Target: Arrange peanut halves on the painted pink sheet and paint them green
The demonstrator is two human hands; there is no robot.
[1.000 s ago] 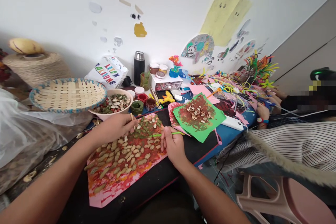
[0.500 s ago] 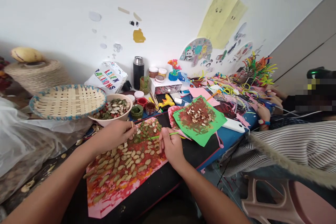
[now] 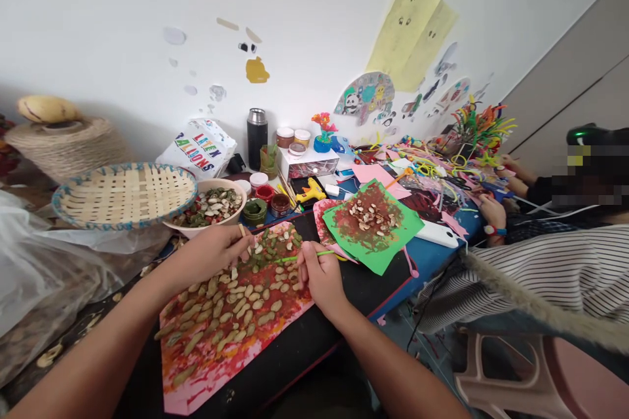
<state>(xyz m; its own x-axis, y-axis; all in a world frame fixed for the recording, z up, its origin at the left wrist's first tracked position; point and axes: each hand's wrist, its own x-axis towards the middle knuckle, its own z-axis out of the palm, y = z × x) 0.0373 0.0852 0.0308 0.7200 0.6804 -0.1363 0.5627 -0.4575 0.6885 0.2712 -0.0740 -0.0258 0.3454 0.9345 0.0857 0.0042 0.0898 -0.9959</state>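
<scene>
My right hand [image 3: 322, 278] is closed around a thin green paintbrush [image 3: 287, 258], whose tip points left, low over green-smeared peanuts. Underneath lies a pink sheet [image 3: 184, 400] smeared with red, orange and brown paint. Many peanuts in shells [image 3: 240, 306] are spread over it, and those toward its far end are green. My left hand [image 3: 223, 250] hovers at the sheet's far left edge, fingers pinched together; whatever they hold is hidden. Just beyond it stands a pale bowl [image 3: 243, 206] of painted shells. Open jars of green paint [image 3: 255, 211] and brown paint [image 3: 280, 205] stand past the sheet.
A woven basket [image 3: 125, 193] overhangs the bowl at left. A yellow glue gun [image 3: 310, 191], black flask [image 3: 257, 139] and white drawer box [image 3: 308, 162] stand behind. Green paper [image 3: 381, 262] bearing shell pieces lies at right. Another person in a striped garment [image 3: 555, 268] works at the far right.
The view has shifted slightly. My left hand's fingers have moved a little at the sheet's edge, while my right hand keeps the paintbrush in nearly the same place.
</scene>
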